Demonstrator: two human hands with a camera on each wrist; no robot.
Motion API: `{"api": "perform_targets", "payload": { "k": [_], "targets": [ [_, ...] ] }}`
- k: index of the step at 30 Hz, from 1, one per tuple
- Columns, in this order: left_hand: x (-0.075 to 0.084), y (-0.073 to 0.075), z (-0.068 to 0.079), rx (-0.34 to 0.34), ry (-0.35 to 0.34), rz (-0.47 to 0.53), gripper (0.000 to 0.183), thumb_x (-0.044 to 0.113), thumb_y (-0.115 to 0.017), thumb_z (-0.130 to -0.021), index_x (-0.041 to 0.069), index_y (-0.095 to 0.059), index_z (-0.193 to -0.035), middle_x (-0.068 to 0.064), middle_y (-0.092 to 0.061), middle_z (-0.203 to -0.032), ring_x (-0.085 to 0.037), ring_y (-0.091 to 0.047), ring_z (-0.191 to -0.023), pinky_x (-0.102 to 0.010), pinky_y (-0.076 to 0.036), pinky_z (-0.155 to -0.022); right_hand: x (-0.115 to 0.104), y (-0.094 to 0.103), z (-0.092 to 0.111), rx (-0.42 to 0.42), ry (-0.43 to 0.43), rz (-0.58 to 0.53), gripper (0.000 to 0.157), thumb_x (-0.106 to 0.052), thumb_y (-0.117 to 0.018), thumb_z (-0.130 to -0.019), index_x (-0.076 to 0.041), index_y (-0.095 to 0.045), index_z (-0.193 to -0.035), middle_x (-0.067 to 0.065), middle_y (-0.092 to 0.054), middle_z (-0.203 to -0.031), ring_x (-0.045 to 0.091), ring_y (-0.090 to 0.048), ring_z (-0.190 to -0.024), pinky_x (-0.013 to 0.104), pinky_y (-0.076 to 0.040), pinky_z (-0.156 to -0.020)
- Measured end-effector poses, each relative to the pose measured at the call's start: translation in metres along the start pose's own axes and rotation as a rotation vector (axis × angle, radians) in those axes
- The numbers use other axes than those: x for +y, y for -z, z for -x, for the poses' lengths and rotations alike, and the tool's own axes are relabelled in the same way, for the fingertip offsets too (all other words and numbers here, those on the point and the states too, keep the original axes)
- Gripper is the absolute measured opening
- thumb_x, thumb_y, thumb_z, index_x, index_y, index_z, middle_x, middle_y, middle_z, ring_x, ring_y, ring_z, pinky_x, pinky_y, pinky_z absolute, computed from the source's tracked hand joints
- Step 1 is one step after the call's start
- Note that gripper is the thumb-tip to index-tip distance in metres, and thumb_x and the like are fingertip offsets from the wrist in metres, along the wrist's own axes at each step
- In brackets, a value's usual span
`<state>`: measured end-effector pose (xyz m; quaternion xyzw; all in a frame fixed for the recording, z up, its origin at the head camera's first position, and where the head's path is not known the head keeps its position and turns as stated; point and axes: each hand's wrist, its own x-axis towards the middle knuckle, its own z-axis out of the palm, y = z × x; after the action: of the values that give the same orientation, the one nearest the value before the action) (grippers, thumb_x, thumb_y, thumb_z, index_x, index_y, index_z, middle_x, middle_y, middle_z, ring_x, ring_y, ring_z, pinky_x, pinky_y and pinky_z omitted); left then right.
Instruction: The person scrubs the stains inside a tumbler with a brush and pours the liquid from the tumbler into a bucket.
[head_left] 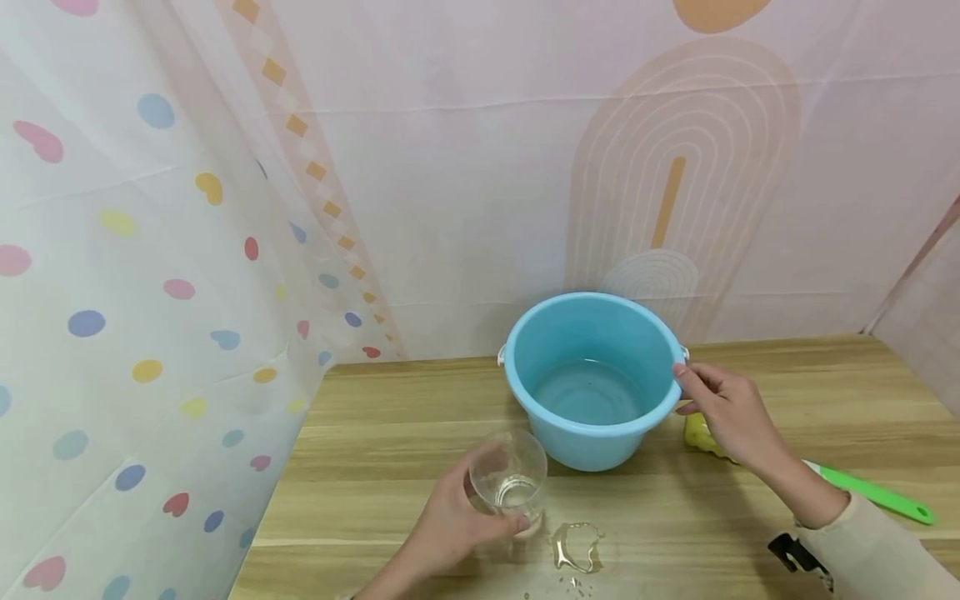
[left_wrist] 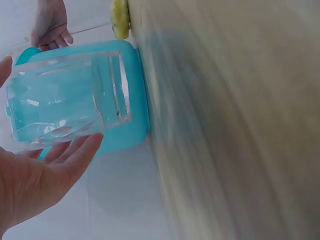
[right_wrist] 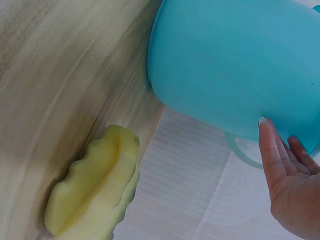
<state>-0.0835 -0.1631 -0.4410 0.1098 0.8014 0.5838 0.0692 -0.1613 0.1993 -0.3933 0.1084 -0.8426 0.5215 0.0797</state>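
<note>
A clear cup (head_left: 510, 475) is gripped in my left hand (head_left: 457, 521), fingers round its side and thumb near its base. It is close to upright, in front of the light-blue bucket (head_left: 592, 446) and to its left. Shallow water (head_left: 588, 392) covers the bucket's bottom. On the bucket's right rim lies the thumb of my right hand (head_left: 727, 408), with the fingers against the outer wall below. The left wrist view shows the see-through cup (left_wrist: 60, 100) side-on, the bucket behind it. In the right wrist view, fingertips touch the bucket wall (right_wrist: 225, 65).
A small puddle (head_left: 558, 550) with some drops lies on the wooden table (head_left: 375, 442), right of the cup. Beyond my right hand lies a brush with a yellow sponge head (right_wrist: 95, 185) and a green handle (head_left: 873, 492). Patterned curtains (head_left: 450, 183) hang behind and at the left.
</note>
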Motion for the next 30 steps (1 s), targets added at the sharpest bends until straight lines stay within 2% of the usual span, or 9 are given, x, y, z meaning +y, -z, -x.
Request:
{"api": "perform_targets", "payload": {
  "k": [6,12,17,23,27,30],
  "targets": [
    [0.003,0.005,-0.003,0.083,-0.013,0.019,0.09,0.021,-0.099,-0.071,0.018,-0.052,-0.147,-0.012,-0.063,-0.133,-0.027,-0.061,-0.121,-0.041,-0.051,-0.104,0.0,-0.001,0.001,-0.003,0.004,-0.018,0.042,-0.024,-0.052,-0.112,0.012,-0.067,-0.127,0.027,-0.072,-0.117,0.0,-0.069,-0.087,0.029,-0.062,-0.07],
    [0.004,0.01,-0.007,0.15,-0.043,0.055,0.087,0.013,-0.099,-0.067,0.01,-0.054,-0.142,-0.011,-0.062,-0.135,-0.029,-0.06,-0.123,-0.039,-0.051,-0.105,-0.002,-0.002,0.001,-0.01,-0.003,-0.004,0.046,-0.029,-0.052,-0.112,0.012,-0.066,-0.128,0.027,-0.072,-0.116,0.002,-0.071,-0.085,0.027,-0.062,-0.071],
    [0.004,0.011,-0.009,0.181,-0.065,0.061,0.088,0.013,-0.098,-0.068,0.01,-0.053,-0.142,-0.015,-0.06,-0.138,-0.032,-0.058,-0.126,-0.038,-0.05,-0.107,-0.002,-0.002,0.001,-0.013,-0.005,-0.004,0.046,-0.03,-0.052,-0.112,0.011,-0.067,-0.128,0.027,-0.072,-0.115,0.004,-0.071,-0.085,0.026,-0.062,-0.071],
    [0.004,0.013,-0.012,0.224,-0.083,0.061,0.082,0.013,-0.097,-0.069,0.016,-0.054,-0.14,-0.01,-0.062,-0.132,-0.034,-0.057,-0.126,-0.048,-0.046,-0.109,-0.001,-0.002,0.001,-0.022,-0.02,-0.017,0.044,-0.026,-0.052,-0.112,0.012,-0.066,-0.129,0.027,-0.071,-0.118,0.002,-0.071,-0.084,0.025,-0.061,-0.07],
    [0.005,0.014,-0.017,0.244,-0.096,0.075,0.081,0.013,-0.095,-0.071,0.011,-0.053,-0.14,-0.009,-0.062,-0.13,-0.038,-0.057,-0.125,-0.053,-0.045,-0.11,0.001,-0.001,0.0,-0.02,-0.031,-0.011,0.044,-0.025,-0.051,-0.112,0.012,-0.065,-0.131,0.027,-0.071,-0.119,0.002,-0.07,-0.083,0.025,-0.061,-0.07],
    [0.006,0.015,-0.021,0.268,-0.108,0.083,0.079,0.011,-0.095,-0.072,0.007,-0.053,-0.14,-0.014,-0.061,-0.13,-0.04,-0.058,-0.124,-0.054,-0.045,-0.11,0.001,0.0,0.0,-0.025,-0.038,-0.005,0.045,-0.026,-0.051,-0.113,0.012,-0.064,-0.132,0.027,-0.071,-0.119,0.002,-0.07,-0.084,0.025,-0.061,-0.071]
  ]
}}
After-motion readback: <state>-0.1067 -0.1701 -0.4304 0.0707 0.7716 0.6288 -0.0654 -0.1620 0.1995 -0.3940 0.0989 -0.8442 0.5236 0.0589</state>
